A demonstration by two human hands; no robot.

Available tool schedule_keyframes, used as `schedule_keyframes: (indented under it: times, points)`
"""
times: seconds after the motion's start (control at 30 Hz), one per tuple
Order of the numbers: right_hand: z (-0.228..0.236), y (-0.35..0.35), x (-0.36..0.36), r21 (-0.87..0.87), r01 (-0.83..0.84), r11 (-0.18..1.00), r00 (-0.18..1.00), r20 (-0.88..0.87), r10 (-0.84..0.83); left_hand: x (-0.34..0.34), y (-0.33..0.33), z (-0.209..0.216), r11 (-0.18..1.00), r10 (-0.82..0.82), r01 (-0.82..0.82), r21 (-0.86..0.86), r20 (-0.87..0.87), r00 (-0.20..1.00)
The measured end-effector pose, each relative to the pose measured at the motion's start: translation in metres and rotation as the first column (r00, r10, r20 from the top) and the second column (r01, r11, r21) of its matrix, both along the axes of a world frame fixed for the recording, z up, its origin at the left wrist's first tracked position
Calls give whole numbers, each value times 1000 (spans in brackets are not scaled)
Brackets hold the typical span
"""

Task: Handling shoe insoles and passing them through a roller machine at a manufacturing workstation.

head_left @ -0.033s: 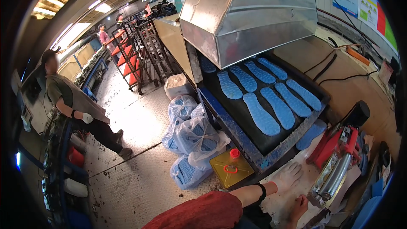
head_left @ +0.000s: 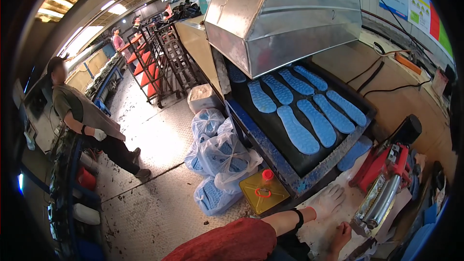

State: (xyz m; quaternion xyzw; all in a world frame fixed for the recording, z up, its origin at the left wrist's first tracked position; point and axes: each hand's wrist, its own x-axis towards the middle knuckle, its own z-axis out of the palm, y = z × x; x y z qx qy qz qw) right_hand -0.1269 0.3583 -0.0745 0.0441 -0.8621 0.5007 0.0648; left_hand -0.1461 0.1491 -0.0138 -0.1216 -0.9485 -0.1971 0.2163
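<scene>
My left hand (head_left: 329, 201), in a white glove, lies with its fingers stretched out on the pale worktop (head_left: 309, 229). Nothing shows in its grasp. Closer to me, my bare right hand (head_left: 341, 236) has curled fingers; whether they hold anything is hidden. It is beside the near end of a small red machine (head_left: 374, 169) with a shiny metal roller (head_left: 384, 203). Beyond my hands, several blue insoles (head_left: 316, 123) lie in rows on a black belt (head_left: 270, 123). A single blue insole (head_left: 355, 154) rests on the worktop between belt and machine.
A sheet-metal hood (head_left: 295, 24) covers the belt's far part. Left of the belt stand a yellow can with red cap (head_left: 263, 198) and plastic bags of blue pieces (head_left: 224, 155). A person (head_left: 79, 111) stands farther left, near dark racks (head_left: 169, 58). Cables (head_left: 396, 87) run at right.
</scene>
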Motion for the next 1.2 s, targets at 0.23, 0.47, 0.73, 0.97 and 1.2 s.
schedule_keyframes:
  times: [0.23, 0.47, 0.73, 0.97, 1.2]
  points:
    - [-9, 5, -2, 20, 18, 1000, 1000, -11, -18, -2, 2, -1, 999, 6, -5, -44, 16, 1000]
    - [-16, 12, -4, 143, 11, 990, 1000, -28, -7, -2, 3, 1, 999, 12, -8, -44, 79, 997]
    - [-14, 8, -3, 0, 16, 1000, 1000, 7, -16, -1, 2, 1, 999, 9, -7, -36, 75, 997]
    - [0, 2, -1, -26, -15, 1000, 1000, 13, 16, 0, 1, 1, 999, 8, -6, -37, 65, 998]
    - [-4, 4, -1, -51, -18, 999, 999, 40, 20, -1, 1, 4, 999, 1, 2, -42, 56, 998]
